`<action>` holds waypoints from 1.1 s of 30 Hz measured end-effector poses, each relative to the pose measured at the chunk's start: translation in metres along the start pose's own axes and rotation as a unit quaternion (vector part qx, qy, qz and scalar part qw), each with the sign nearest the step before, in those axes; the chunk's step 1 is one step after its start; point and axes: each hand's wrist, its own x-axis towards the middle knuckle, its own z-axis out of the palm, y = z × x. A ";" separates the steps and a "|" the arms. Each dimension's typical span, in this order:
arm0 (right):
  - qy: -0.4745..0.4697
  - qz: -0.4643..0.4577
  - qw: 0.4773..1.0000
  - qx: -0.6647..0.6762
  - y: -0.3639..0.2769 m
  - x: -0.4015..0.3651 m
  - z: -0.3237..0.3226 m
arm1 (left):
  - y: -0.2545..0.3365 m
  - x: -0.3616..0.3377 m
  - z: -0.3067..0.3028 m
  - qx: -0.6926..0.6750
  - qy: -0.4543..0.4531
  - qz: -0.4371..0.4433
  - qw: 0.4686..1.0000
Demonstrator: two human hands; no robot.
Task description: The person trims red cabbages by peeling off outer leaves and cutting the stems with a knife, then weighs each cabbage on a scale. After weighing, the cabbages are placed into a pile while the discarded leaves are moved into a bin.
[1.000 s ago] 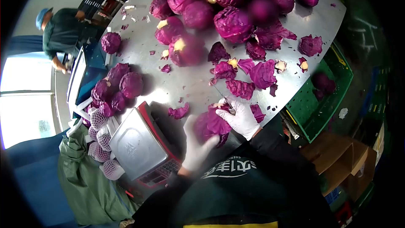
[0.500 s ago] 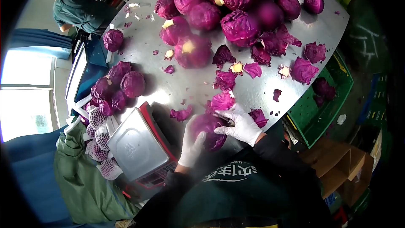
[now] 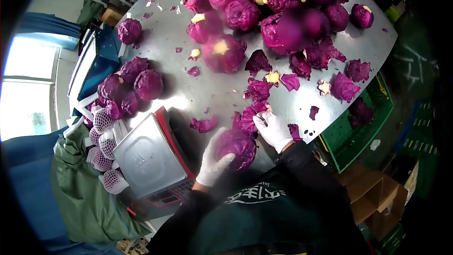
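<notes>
A red cabbage (image 3: 238, 149) rests near the table's front edge. My left hand (image 3: 212, 160), in a white glove, grips its left side, thumb on top. To the cabbage's upper right is my gloved right hand (image 3: 273, 130), its fingers pinched together beside a loose purple leaf (image 3: 250, 115); what the fingers hold, if anything, is too small to make out. Another torn leaf (image 3: 204, 123) lies above my left hand. More leaf pieces and a pale cut stem (image 3: 272, 77) are scattered beyond.
Many cabbages (image 3: 242, 14) are heaped at the far side of the metal table (image 3: 184, 94), with a smaller group (image 3: 148, 85) at left. A scale (image 3: 150, 156) stands left, near netted items (image 3: 107, 142). A green crate (image 3: 349, 141) and cardboard box (image 3: 373, 191) are at right.
My right hand has come off the cabbage and closed its fingers near the loose leaf. My left hand stays on the cabbage. The view has shifted, and the person at upper left is mostly out of frame.
</notes>
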 end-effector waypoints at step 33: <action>-0.115 -0.073 0.973 0.188 -0.010 -0.030 -0.015 | 0.022 0.007 0.023 0.327 0.034 0.206 0.922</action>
